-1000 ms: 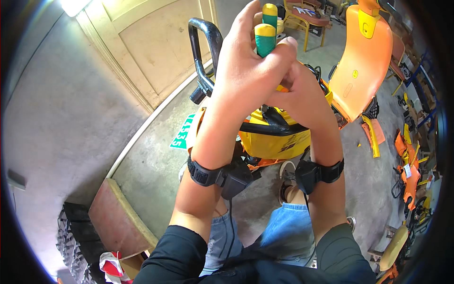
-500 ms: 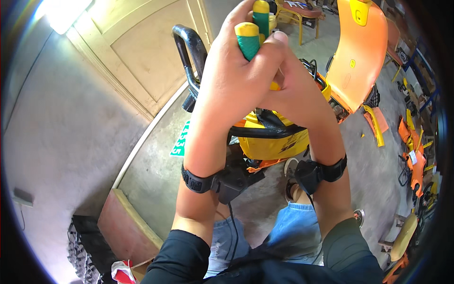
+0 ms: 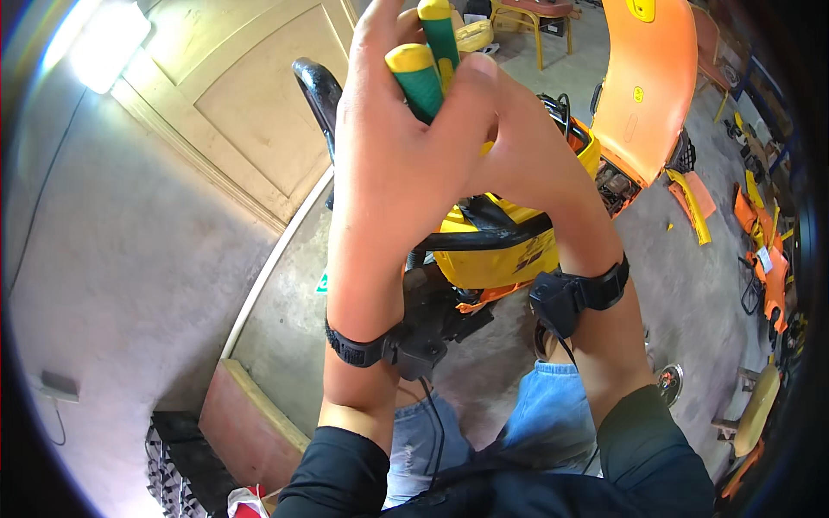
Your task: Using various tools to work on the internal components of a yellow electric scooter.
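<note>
My left hand (image 3: 384,142) is closed round a pair of pliers, its thumb and fingers about the grips. Two green grips (image 3: 420,97) with yellow ends poke up between thumb and forefinger; the tool's jaws are hidden. Against it, my right hand (image 3: 516,142) curls inward, its fingers mostly covered by the left hand, so what it holds does not show. Both wrists wear black straps with small boxes and cables. Just beyond the hands stands a yellow vehicle body (image 3: 496,266) with a black tubular bar (image 3: 505,237) across it.
A black bent tube (image 3: 318,95) rises at the left, before a cream door (image 3: 259,108). An orange panel (image 3: 649,86) stands raised at the right. Loose orange and yellow parts (image 3: 688,207) lie on the floor. A wooden board (image 3: 250,432) leans against black crates at the lower left.
Both hands and the pliers have shifted left across the vehicle, and the grips lean more to the left. My left arm now covers most of the green plate. The whole view has turned slightly.
</note>
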Tool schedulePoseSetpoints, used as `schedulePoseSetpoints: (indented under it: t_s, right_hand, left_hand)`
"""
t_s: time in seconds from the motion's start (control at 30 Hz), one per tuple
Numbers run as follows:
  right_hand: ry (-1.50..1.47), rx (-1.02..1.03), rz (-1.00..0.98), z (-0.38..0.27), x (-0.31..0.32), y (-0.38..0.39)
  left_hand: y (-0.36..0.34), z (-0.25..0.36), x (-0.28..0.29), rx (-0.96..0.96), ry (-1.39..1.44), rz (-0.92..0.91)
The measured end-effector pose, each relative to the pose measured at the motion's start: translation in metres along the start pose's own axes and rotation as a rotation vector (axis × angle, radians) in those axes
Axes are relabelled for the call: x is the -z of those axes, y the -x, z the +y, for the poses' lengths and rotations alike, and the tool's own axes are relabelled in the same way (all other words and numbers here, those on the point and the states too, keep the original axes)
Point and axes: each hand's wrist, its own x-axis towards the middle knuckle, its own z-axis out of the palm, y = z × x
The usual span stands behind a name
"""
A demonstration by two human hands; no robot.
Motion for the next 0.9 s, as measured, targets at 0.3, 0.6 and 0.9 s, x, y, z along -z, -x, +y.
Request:
schedulePoseSetpoints:
  t_s: [0.3,0.6,0.9]
  right_hand:
    - [-0.153,0.010,0.114,0.007,-0.013,-0.003]
    - [0.255,0.023,0.267,-0.011,-0.021,0.004]
    - [0.569,0.182,0.359,0.009,-0.026,0.008]
  left_hand:
    - [-0.004,-0.001,0.005,0.127,-0.043,0.058]
    - [0.001,0.018,-0.019,0.139,-0.315,0.270]
    - [0.005,-0.028,-0.004,-0.233,-0.598,0.151]
